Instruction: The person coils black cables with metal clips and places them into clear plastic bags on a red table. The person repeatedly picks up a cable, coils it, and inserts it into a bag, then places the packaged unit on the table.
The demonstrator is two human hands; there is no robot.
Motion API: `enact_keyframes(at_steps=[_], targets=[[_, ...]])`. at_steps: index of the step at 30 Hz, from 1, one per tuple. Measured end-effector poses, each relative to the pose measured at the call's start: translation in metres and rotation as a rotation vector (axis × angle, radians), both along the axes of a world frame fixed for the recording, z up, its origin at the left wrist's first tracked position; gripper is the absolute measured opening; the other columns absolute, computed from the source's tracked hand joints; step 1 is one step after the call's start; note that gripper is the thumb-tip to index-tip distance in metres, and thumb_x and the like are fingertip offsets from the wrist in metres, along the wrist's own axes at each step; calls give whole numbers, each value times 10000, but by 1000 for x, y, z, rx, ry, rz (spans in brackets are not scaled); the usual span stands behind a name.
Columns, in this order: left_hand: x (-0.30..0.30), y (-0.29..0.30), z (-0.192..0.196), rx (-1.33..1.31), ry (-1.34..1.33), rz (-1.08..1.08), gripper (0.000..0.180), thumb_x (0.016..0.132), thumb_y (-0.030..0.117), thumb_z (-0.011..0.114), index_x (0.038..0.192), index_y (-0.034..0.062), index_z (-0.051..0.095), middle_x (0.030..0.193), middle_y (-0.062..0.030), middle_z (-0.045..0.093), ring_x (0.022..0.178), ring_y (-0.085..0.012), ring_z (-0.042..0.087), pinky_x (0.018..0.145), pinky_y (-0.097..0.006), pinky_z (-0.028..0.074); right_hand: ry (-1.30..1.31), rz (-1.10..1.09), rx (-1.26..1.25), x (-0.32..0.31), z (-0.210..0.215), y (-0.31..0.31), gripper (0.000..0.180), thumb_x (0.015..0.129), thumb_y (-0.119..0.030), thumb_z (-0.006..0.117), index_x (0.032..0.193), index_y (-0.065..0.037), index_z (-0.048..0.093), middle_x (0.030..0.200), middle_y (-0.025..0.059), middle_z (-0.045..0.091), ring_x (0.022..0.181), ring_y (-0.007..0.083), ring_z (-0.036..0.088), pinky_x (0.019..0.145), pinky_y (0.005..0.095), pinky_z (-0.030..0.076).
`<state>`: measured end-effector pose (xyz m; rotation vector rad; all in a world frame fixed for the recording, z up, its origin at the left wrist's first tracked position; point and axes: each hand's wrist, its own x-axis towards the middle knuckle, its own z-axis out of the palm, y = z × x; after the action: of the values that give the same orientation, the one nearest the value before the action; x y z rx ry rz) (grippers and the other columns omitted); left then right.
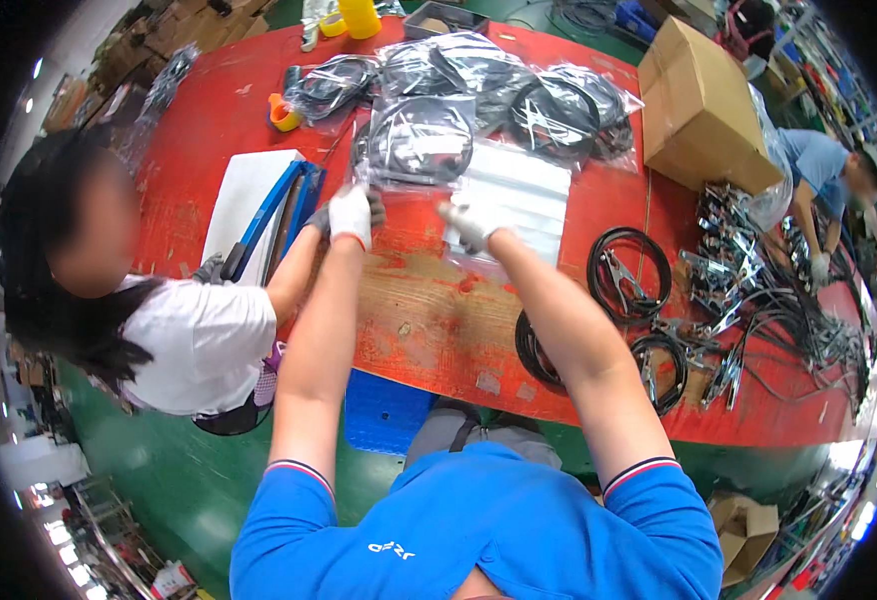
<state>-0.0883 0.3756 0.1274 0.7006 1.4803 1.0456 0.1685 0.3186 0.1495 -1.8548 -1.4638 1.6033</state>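
Observation:
My left hand (351, 214), in a white glove, is at the lower left corner of a clear bag (419, 140) with a coiled black cable inside. Grey gloved fingers show against its right side; whose they are I cannot tell. A co-worker's grey-gloved hand (319, 218) reaches in close beside it from the left. My right hand (473, 228), also gloved and smeared by motion, is over the left edge of a stack of flat clear plastic bags (524, 195). Whether either hand grips anything is not visible.
More bagged cables (559, 110) lie at the back. A blue-edged board or tool (269, 215) and an orange tape dispenser (284, 113) are at left. Right of me are coiled black cables (631, 275), metal clamps (724, 260), a cardboard box (704, 110) and another person (809, 175).

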Motion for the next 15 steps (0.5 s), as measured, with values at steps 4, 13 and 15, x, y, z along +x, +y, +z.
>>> enact_keyframes(at_steps=[4, 13, 15], targets=[[77, -93, -41, -59, 76, -138, 203, 1024, 266, 623, 979, 76, 678, 765, -40, 644, 591, -143, 602, 535, -325, 529, -10, 186, 55, 8, -47, -126, 545, 1000, -549, 558, 1146, -58, 747, 1020, 195, 761, 902, 332, 733, 849, 450, 554], [195, -242, -89, 207, 753, -806, 393, 972, 389, 681, 1212, 80, 719, 1156, -189, 740, 1092, -354, 715, 971, -418, 541, -244, -354, -127, 145, -65, -453, 492, 1009, -474, 536, 1061, -29, 737, 1062, 246, 733, 1063, 421, 687, 939, 490, 521], [231, -244, -71, 164, 892, -901, 628, 934, 532, 675, 1351, 64, 637, 1331, -213, 663, 1171, -390, 672, 1027, -459, 515, -279, -647, -237, 175, -69, -475, 391, 1005, -373, 602, 1057, -9, 734, 1002, 209, 749, 953, 335, 734, 889, 420, 550]])
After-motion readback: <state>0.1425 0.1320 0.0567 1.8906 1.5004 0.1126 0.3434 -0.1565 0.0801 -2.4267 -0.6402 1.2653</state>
